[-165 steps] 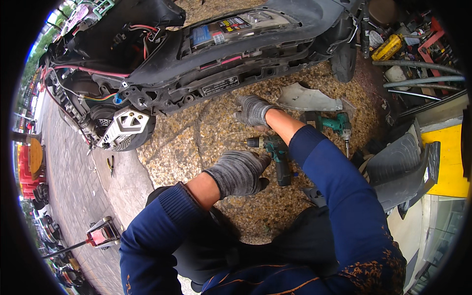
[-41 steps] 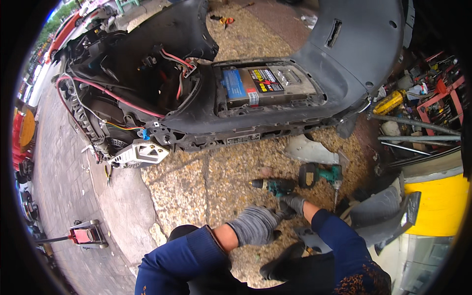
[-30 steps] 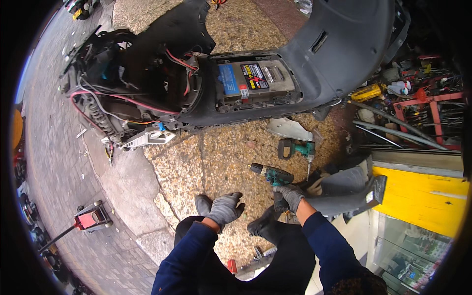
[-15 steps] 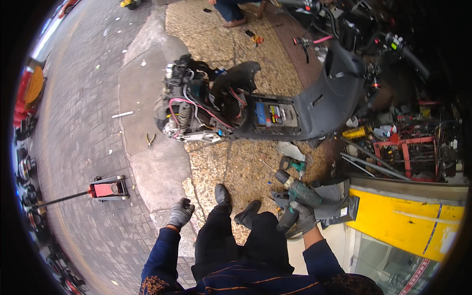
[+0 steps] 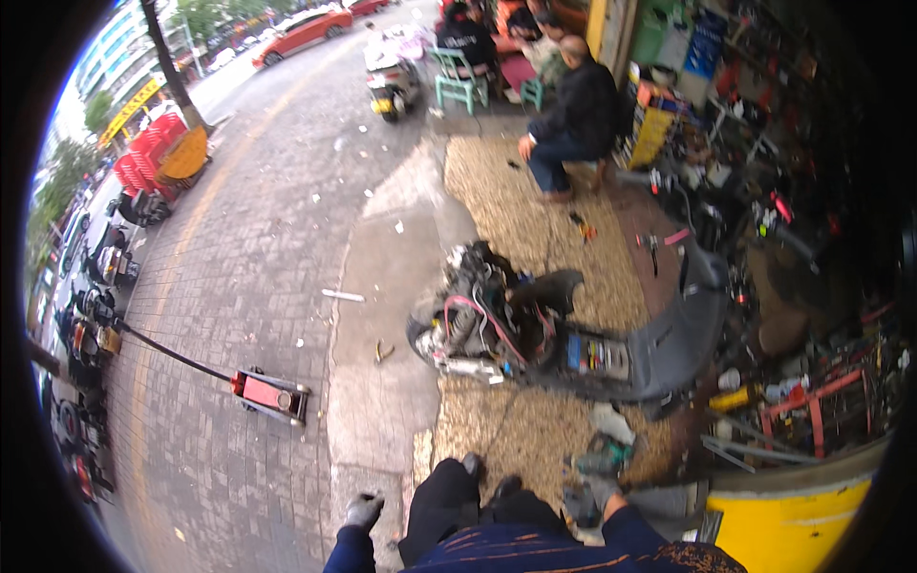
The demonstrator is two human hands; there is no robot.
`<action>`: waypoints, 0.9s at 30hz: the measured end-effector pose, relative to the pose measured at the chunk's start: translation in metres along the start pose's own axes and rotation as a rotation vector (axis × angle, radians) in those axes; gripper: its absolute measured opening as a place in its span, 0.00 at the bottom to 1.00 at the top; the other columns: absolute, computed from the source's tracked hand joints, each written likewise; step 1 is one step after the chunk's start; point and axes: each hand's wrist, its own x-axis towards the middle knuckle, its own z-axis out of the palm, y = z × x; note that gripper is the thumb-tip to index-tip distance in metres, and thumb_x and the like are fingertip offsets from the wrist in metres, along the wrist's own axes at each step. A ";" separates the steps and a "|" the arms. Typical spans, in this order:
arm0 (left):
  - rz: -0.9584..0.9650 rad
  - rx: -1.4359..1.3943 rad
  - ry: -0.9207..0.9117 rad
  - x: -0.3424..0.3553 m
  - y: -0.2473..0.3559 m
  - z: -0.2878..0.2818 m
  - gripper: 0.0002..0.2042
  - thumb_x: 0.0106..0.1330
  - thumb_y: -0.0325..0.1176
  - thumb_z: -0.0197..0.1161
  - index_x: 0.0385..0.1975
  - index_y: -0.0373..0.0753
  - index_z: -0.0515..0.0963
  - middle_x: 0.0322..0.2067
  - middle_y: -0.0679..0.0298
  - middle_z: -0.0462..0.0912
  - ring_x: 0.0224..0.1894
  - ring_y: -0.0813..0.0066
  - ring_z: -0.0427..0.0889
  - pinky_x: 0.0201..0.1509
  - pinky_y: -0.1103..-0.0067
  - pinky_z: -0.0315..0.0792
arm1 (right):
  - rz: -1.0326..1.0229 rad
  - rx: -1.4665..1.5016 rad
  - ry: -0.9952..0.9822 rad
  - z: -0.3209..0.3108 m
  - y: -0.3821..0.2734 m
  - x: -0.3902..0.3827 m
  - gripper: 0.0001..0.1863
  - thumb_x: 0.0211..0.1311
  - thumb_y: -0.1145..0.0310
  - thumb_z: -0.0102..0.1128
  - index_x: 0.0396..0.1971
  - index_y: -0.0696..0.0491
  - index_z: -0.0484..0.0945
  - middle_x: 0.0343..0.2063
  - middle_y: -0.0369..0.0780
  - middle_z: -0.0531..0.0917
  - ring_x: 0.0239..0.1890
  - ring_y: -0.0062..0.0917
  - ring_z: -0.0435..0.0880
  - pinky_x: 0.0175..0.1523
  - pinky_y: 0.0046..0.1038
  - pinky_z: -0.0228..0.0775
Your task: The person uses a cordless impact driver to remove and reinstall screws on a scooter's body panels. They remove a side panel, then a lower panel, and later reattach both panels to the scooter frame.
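Note:
My right hand, in a grey work glove, grips a green cordless drill low at the right. My left hand, gloved too, hangs beside my left leg with its fingers curled; whether anything is in it is hidden. In front of me stands a partly stripped dark scooter, its rear bare of covers with pink and white wires showing. A battery lies in the open well of its footboard. Neither hand touches the scooter.
Pliers and a red floor jack lie on the left paving. Metal clutter with a red frame fills the right, above a yellow panel. A seated person is beyond the scooter; parked motorbikes line the left.
My view has tilted up, bringing the street and seated people into sight. The scooter and both hands now appear lower in the picture. The drill stays in my right hand.

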 end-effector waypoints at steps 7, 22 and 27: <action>-0.115 -0.354 -0.064 0.018 0.003 -0.012 0.11 0.62 0.34 0.65 0.38 0.33 0.77 0.25 0.59 0.82 0.21 0.71 0.79 0.21 0.74 0.73 | 0.749 -0.158 -0.193 0.001 0.016 0.021 0.23 0.60 0.42 0.57 0.46 0.42 0.82 0.54 0.37 0.81 0.57 0.37 0.76 0.61 0.42 0.66; 1.290 -0.827 0.436 -0.002 0.348 -0.406 0.23 0.65 0.31 0.67 0.59 0.35 0.72 0.48 0.60 0.82 0.48 0.75 0.80 0.53 0.78 0.74 | 0.161 -0.697 -0.104 0.107 -0.229 0.069 0.33 0.56 0.40 0.62 0.57 0.44 0.76 0.60 0.39 0.77 0.63 0.34 0.73 0.65 0.35 0.65; 2.108 -0.128 1.103 -0.172 0.408 -0.540 0.29 0.67 0.43 0.62 0.63 0.31 0.67 0.54 0.47 0.77 0.53 0.60 0.80 0.53 0.67 0.76 | 0.020 -0.559 -0.186 0.134 -0.323 0.085 0.31 0.52 0.44 0.69 0.54 0.46 0.79 0.56 0.40 0.80 0.61 0.33 0.75 0.64 0.35 0.66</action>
